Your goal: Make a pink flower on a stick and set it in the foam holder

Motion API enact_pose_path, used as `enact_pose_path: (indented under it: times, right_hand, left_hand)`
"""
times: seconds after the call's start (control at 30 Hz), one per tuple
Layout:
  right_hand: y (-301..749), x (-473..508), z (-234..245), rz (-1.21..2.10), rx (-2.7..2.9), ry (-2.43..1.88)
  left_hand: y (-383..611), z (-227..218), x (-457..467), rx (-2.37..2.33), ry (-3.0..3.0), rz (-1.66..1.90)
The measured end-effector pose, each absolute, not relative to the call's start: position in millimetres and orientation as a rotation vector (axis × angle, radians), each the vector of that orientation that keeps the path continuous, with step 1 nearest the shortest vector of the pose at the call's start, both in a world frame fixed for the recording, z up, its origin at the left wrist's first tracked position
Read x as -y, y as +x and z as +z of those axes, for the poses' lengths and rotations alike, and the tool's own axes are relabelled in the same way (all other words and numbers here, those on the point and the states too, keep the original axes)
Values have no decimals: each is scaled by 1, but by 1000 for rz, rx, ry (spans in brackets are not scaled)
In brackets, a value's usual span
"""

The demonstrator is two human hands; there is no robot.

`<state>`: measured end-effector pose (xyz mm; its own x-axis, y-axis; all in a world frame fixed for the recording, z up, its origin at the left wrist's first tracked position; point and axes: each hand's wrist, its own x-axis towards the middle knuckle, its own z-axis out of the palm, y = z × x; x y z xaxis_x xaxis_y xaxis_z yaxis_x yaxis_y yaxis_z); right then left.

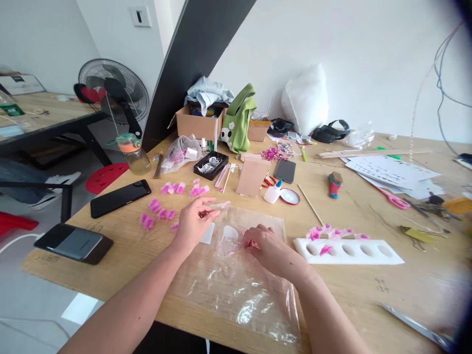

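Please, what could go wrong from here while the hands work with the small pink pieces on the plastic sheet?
1. The loose pink petal pieces lie beside the left hand, which holds a small pale pink strip; a forearm, or the black standing fan if running, could scatter them.
2. The right hand pinches a thin pale stick over the clear plastic sheet, which could slide.
3. The dark flat device lies at the table edge; its white cable might snag.

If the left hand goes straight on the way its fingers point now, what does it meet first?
Likely the small wooden box, standing past the clear plastic sheet; the left hand points toward it. Depth is unclear, so this is uncertain.
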<state>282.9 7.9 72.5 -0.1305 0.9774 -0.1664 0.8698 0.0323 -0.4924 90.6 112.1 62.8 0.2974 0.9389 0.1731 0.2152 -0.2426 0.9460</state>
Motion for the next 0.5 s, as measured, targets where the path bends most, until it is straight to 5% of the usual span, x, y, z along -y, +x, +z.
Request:
enact_pose_path:
  times: [0.5]
  right_hand:
    - [272, -10, 77, 761, 1779, -1743]
  left_hand:
    - [93, 55, -106, -1054, 1824, 1089]
